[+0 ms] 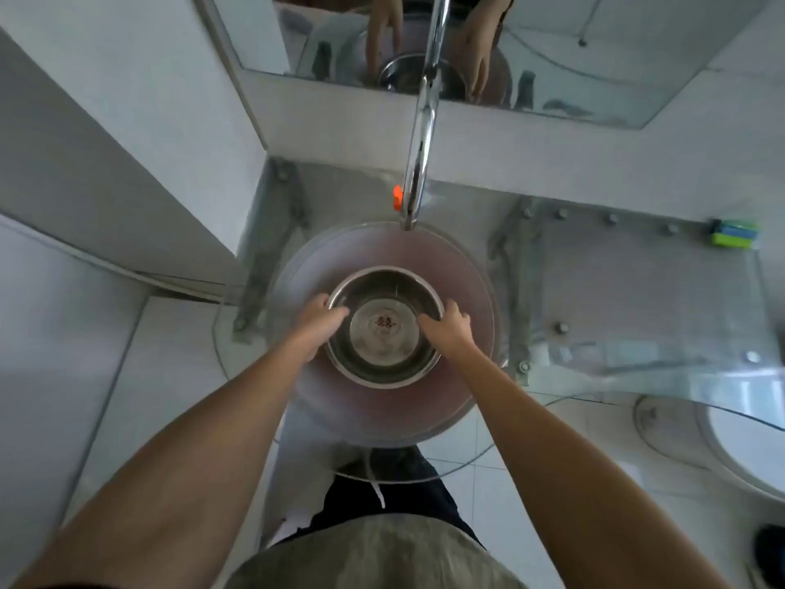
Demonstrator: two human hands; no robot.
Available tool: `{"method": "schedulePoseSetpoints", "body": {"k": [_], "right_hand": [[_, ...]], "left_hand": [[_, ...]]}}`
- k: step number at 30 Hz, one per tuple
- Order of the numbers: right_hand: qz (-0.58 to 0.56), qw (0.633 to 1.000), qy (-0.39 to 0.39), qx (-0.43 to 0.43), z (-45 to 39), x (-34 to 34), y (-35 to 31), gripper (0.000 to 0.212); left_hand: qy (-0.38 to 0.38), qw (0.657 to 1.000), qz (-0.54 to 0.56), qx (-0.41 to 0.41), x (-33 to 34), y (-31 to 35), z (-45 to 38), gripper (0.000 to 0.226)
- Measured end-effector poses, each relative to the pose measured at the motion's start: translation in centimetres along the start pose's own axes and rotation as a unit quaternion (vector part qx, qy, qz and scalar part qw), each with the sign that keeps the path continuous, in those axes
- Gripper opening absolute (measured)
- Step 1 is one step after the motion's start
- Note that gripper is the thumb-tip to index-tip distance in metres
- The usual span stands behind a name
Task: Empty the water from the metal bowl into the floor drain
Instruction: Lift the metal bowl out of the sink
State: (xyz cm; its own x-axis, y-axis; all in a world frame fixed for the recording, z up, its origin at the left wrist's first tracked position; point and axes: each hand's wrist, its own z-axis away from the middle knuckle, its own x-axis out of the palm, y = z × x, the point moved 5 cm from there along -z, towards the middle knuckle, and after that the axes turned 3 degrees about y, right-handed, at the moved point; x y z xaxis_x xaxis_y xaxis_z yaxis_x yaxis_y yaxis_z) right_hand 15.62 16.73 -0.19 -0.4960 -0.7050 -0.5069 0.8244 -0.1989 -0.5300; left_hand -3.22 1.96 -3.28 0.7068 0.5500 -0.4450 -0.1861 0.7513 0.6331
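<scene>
A round metal bowl [384, 367] sits inside the frosted glass basin [306, 265], below the tap. A red mark shows through the water on the bowl's flat bottom. My left hand [316, 323] is over the bowl's left rim with its fingers reaching inside. My right hand [448, 327] is on the right rim in the same way. Whether either hand grips the rim firmly is unclear. No floor drain is in sight.
A chrome tap [420, 163] with an orange lever [397, 196] arches over the basin from the back. A mirror [594, 70] hangs on the wall behind. A green and blue sponge [735, 238] lies on the glass counter at right. A white toilet [747, 444] stands lower right.
</scene>
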Motion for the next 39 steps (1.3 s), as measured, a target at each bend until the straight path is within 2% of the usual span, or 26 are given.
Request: {"method": "schedulePoseSetpoints", "body": {"k": [2, 5, 7, 9, 13, 21, 25, 29, 39], "right_hand": [[0.0, 1.0, 0.001, 0.002, -0.2, 0.0, -0.5, 0.088], [-0.006, 1.0, -0.013, 0.022, -0.1, 0.5, 0.1, 0.078], [0.011, 0.996, -0.04, 0.077, -4.6, 0.6, 1.2, 0.07], [0.008, 0.995, -0.057, 0.078, -4.2, 1.1, 1.5, 0.068], [-0.018, 0.996, -0.035, 0.079, -4.5, 0.6, 0.6, 0.071], [-0.008, 0.998, -0.005, 0.059, -4.1, -0.9, 0.7, 0.062], [-0.013, 0.999, 0.027, 0.04, -2.5, -2.4, 0.9, 0.055], [-0.038, 0.996, 0.074, 0.026, -0.2, -3.9, 1.8, 0.043], [-0.163, 0.964, 0.205, 0.036, 9.6, -9.2, 7.1, 0.036]], "left_hand": [[0.002, 1.0, -0.014, -0.002, -0.2, 0.5, -0.1, 0.034], [-0.015, 1.0, -0.005, -0.025, -0.3, -0.8, 0.3, 0.044], [-0.012, 0.997, -0.017, -0.081, 2.3, -1.1, -2.7, 0.036], [-0.008, 0.996, -0.005, -0.086, 1.8, -1.2, -1.8, 0.029], [0.006, 0.996, 0.013, -0.084, 1.4, -0.6, -2.6, 0.01], [-0.002, 0.996, 0.043, -0.074, 1.1, -0.9, -1.3, 0.005], [-0.002, 0.999, 0.033, -0.033, 0.7, 0.3, -0.1, 0.01], [0.017, 0.998, -0.002, 0.06, 0.1, 2.4, 1.9, 0.008], [0.003, 0.97, -0.071, 0.232, 2.2, 7.9, 10.0, 0.016]]}}
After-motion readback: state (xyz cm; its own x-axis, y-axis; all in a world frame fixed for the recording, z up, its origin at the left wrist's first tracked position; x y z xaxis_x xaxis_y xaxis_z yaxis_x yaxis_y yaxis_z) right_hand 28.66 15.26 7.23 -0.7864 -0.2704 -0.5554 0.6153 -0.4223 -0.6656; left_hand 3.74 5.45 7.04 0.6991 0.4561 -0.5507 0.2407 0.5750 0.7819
